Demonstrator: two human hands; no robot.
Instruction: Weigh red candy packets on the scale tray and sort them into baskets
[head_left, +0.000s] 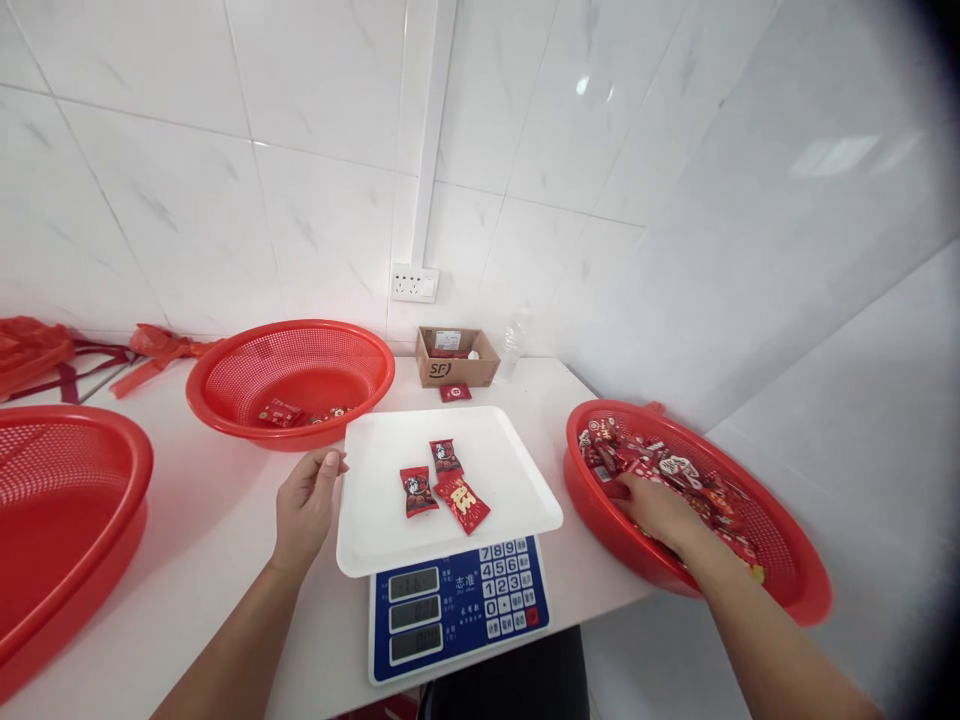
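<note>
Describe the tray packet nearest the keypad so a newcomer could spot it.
Find the white scale tray above the blue keypad panel. On it, pick the lowest, rightmost packet of three. It is bright red with large yellow characters; both neighbours show black patches.

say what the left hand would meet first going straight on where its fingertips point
Probably the left rim of the white tray, though depth is unclear and the left hand might pass above it.

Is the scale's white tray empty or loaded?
Loaded, though lightly: three small wrapped packets lie on the white tray near its middle, with bare surface around them.
</note>
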